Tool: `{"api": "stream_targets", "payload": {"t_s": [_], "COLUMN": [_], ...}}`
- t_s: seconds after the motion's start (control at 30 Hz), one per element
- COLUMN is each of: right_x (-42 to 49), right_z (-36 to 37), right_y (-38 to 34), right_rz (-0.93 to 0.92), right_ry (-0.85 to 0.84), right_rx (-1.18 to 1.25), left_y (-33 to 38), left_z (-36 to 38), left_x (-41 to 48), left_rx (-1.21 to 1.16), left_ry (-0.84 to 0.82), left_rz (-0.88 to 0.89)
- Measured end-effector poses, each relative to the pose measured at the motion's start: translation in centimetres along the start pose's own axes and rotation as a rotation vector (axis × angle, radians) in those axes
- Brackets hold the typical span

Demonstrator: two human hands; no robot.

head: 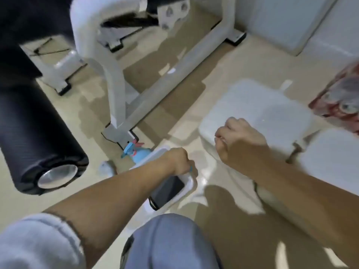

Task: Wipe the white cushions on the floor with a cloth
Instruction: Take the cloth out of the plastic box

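Observation:
Two white cushions lie on the beige floor: one (262, 105) at centre right, another (330, 162) at the right edge. My right hand (239, 140) hovers as a fist over the near left edge of the first cushion, with nothing visible in it. My left hand (178, 160) reaches over a white tray (189, 183) on the floor. Its fingers curl around a small blue thing (191, 168), of which only a sliver shows. I cannot tell whether that is a cloth.
A black phone (167, 191) lies in the tray and a blue spray bottle (139, 152) stands just behind it. A white exercise machine frame (116, 94) and a black padded roller (38, 144) fill the left. Red patterned fabric (342, 101) lies at the right. My knee (171, 241) is at the bottom.

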State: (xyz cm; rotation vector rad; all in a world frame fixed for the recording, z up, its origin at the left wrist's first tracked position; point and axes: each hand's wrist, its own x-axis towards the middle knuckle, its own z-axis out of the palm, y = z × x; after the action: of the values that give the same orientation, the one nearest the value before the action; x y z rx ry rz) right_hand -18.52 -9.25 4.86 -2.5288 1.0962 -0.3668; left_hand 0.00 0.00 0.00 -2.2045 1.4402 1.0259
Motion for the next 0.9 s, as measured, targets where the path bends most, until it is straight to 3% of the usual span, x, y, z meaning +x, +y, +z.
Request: {"api": "stream_targets", "payload": {"t_s": [0.07,0.13,0.2,0.27,0.5,0.63,0.7,0.9], "right_x": [0.8,1.1,0.6,-0.6,-2.5,-2.9,-3.3,-4.2], "right_z": [2.4,4.8,8.0,10.6,15.1,14.8,14.8,15.0], "right_y": [-0.6,-2.1,-2.8,-3.2,-2.6,-2.6,-3.2,-4.1], "right_rz": [-0.051,0.031,-0.002,0.001,0.056,0.086,0.128,0.204], "right_ry": [-0.221,-0.6,-0.746,-0.797,-0.585,-0.538,-0.525,-0.519], "right_rx": [0.085,0.27,0.199,0.126,0.249,0.374,0.415,0.496], "left_y": [-1.6,-2.7,-3.8,-5.0,-9.1,-7.9,-6.5,-3.5], "left_z": [1.8,3.4,4.9,5.9,9.8,11.4,10.1,4.7], "left_x": [0.7,0.9,0.9,0.6,5.2,6.2,5.9,2.7], "left_rx": [-0.057,-0.172,-0.272,-0.257,0.291,0.629,0.662,0.492], "left_ry": [0.042,0.192,0.354,0.407,-0.047,-0.014,-0.05,-0.431], "left_rz": [-0.003,0.025,0.055,0.063,0.122,0.165,0.2,-0.034]}}
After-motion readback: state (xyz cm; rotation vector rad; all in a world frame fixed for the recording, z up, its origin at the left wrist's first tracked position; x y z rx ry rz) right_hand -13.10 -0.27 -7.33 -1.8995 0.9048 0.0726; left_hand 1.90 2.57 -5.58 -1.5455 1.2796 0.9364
